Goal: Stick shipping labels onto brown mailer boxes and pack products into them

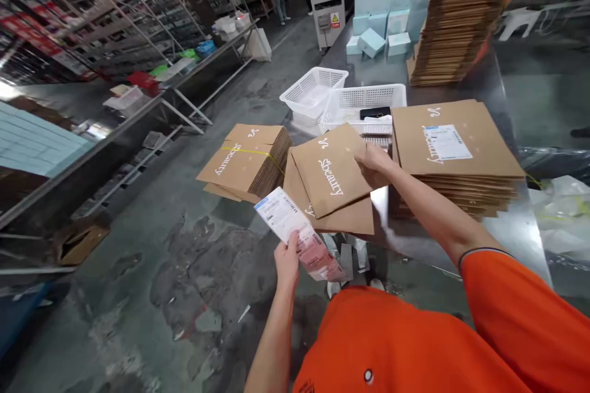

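Note:
My left hand (288,255) pinches a long printed label sheet (295,227), white at its upper end and pinkish lower down. My right hand (374,163) grips the right edge of a flat brown cardboard piece (329,166) printed "beauty". Beneath that piece lies another flat cardboard piece (354,218). To the right, a stack of flat cartons (461,166) rests on the metal table (415,245), with a white shipping label (448,142) on top. At the left, a bundle of flat cartons (244,159) is tied with a yellow strap.
Two white plastic baskets (313,89) (364,98) stand behind the cardboard, with a dark object (375,113) in the right one. Light blue boxes (391,6) and a tall carton stack (461,24) are farther back. Shelving and people's legs (279,0) show beyond.

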Demonstrator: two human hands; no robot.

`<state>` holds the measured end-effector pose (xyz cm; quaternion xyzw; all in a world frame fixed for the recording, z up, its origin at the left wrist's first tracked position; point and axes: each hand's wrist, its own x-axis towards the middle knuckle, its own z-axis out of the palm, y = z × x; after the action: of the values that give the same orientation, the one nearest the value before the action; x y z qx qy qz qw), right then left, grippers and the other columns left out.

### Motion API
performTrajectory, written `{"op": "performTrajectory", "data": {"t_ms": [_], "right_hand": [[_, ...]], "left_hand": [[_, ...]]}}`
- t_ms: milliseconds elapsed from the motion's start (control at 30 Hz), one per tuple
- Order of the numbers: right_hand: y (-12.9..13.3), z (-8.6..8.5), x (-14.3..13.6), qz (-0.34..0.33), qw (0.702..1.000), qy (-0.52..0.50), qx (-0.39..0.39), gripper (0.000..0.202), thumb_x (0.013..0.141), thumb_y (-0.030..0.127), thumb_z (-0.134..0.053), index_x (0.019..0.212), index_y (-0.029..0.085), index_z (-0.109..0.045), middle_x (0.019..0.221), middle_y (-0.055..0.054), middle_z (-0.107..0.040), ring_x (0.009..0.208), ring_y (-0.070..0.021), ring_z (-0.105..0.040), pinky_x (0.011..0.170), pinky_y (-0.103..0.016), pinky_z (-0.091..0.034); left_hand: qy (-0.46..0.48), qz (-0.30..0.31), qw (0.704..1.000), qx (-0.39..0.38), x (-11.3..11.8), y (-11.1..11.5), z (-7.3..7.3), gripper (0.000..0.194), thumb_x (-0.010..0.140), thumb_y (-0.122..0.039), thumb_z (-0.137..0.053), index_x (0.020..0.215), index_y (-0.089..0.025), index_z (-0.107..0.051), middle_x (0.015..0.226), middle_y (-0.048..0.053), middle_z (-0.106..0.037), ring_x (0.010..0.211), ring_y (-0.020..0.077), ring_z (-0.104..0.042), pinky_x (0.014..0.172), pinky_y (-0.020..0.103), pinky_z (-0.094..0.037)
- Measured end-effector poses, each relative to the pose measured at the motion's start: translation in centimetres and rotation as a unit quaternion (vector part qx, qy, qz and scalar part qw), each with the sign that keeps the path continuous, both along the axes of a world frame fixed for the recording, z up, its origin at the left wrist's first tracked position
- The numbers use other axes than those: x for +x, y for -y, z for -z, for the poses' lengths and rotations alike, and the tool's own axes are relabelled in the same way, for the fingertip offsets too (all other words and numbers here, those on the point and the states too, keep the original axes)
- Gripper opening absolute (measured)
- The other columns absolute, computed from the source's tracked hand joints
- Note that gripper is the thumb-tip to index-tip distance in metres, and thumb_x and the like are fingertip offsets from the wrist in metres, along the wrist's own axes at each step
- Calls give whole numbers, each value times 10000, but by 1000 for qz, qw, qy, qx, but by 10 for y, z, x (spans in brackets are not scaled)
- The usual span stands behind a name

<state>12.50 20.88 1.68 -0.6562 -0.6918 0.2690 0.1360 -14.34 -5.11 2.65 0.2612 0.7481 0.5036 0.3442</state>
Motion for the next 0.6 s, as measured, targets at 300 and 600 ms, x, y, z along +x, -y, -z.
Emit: {"op": "performTrajectory", "data": {"t_ms": [300, 600], "right_hand": [[112, -20, -9, -83, 991, 39, -101, 623, 877, 552, -568, 1312, 115, -481, 985, -193, -690, 757, -289, -690, 692, -368, -515], [110, -57, -66, -110, 987, -50, 106, 664, 863, 447, -645, 1406, 120, -447, 1447, -257, -447, 1355, -415, -403, 1046, -582, -381]], "left_hand": [[31, -47, 998, 24, -22, 16, 18, 396, 692, -436, -761, 905, -103, -750, 928, 114, -760, 918, 259, -697, 824, 347, -545], [23, 48, 998, -14, -38, 26, -1, 433, 681, -469, -753, 888, -90, -768, 941, 131, -769, 864, 276, -707, 779, 353, -557]]}}
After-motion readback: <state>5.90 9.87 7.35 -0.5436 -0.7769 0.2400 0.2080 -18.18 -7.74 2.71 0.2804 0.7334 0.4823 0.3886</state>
